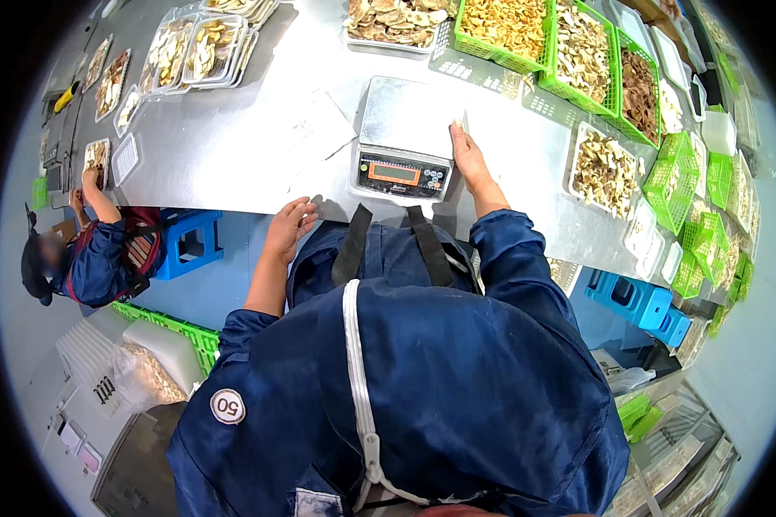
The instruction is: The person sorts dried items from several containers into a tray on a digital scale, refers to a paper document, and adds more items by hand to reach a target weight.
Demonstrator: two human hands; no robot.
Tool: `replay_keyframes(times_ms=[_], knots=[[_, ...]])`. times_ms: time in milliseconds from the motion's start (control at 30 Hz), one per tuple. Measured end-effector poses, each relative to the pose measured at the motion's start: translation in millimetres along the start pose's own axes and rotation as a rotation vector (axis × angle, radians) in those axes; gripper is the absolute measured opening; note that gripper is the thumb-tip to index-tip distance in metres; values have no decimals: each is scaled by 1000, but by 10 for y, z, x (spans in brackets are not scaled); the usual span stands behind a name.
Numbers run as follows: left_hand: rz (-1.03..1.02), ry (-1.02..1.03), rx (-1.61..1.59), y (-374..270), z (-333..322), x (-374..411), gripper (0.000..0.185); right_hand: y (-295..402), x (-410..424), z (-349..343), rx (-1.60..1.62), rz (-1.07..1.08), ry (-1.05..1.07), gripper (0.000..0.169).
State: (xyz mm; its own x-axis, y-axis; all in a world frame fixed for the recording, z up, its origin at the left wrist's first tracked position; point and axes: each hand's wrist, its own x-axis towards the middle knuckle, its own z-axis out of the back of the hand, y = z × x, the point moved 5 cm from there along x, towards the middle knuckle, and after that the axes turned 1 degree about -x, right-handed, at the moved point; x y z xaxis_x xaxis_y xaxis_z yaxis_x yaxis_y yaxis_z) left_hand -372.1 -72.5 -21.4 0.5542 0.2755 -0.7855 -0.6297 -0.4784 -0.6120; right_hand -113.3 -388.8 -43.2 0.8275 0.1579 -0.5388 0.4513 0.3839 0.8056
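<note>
A digital weighing scale [403, 139] with a bare metal pan stands on the steel table [233, 142] in front of me. My right hand [471, 158] holds the scale's right edge, its thumb up by the pan and the other fingers mostly hidden. The front panel of the scale carries an orange-framed display [394, 173] and several buttons. My left hand [291, 223] is at the table's front edge, left of the scale, fingers apart and holding nothing. A white paper sheet [323, 126] lies left of the scale.
Green baskets [504, 32] of dried mushroom slices line the back right. A filled plastic tray [604, 169] sits at the right, beside a tilted green basket [671, 181]. Stacked clear trays [210, 52] are at the back left. A co-worker [97, 258] handles a tray at far left.
</note>
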Motion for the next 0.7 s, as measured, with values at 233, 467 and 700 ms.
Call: replay_keyframes(times_ms=[233, 467, 700], knots=[[-10, -2, -4, 18, 40, -1, 44, -108, 117, 5, -47, 34, 8, 88], [-4, -7, -25, 31, 33, 10, 42, -65, 68, -4, -52, 45, -16, 89], [-6, -8, -22, -4, -4, -23, 42, 14, -6, 0, -49, 31, -13, 86]])
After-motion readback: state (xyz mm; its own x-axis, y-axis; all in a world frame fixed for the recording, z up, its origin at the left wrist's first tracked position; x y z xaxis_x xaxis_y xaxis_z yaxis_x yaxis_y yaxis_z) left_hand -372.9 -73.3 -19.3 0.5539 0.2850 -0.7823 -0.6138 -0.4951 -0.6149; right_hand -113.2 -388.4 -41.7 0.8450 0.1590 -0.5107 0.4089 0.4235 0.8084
